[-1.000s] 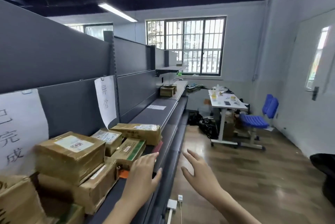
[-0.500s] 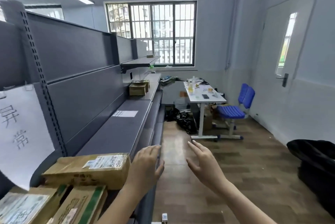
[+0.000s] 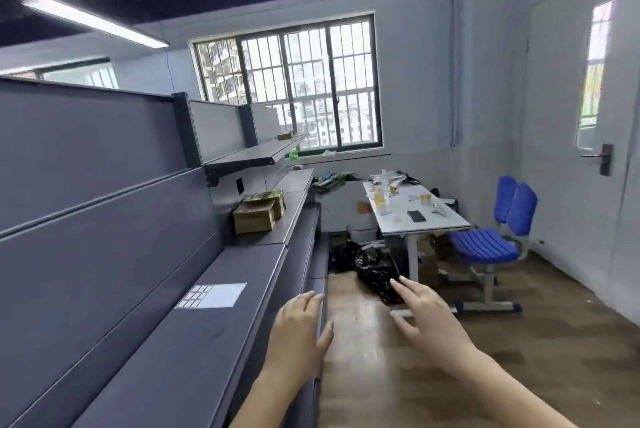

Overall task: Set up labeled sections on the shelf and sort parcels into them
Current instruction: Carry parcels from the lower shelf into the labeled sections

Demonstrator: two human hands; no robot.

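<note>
A long grey metal shelf (image 3: pixel 194 341) runs along the left wall. On it lies a white sheet of labels (image 3: pixel 211 295), a little ahead of my hands. Farther along the shelf stand two brown cardboard parcels (image 3: pixel 258 211), one behind the other. Another small parcel (image 3: pixel 284 136) lies on the upper shelf board near the window. My left hand (image 3: pixel 299 334) hovers over the shelf's front edge, fingers relaxed, holding nothing. My right hand (image 3: pixel 427 320) is stretched out over the aisle floor, fingers spread and empty.
A white desk (image 3: pixel 415 216) with bottles, a phone and small items stands ahead on the right, with a blue chair (image 3: pixel 491 237) beside it. Black plastic bags (image 3: pixel 367 265) lie on the wooden floor at the shelf's end. A door (image 3: pixel 595 137) is at the right.
The view has moved forward along the shelf. The stacked parcels and paper signs at the left have dropped out of view. Both hands stay empty and outstretched.
</note>
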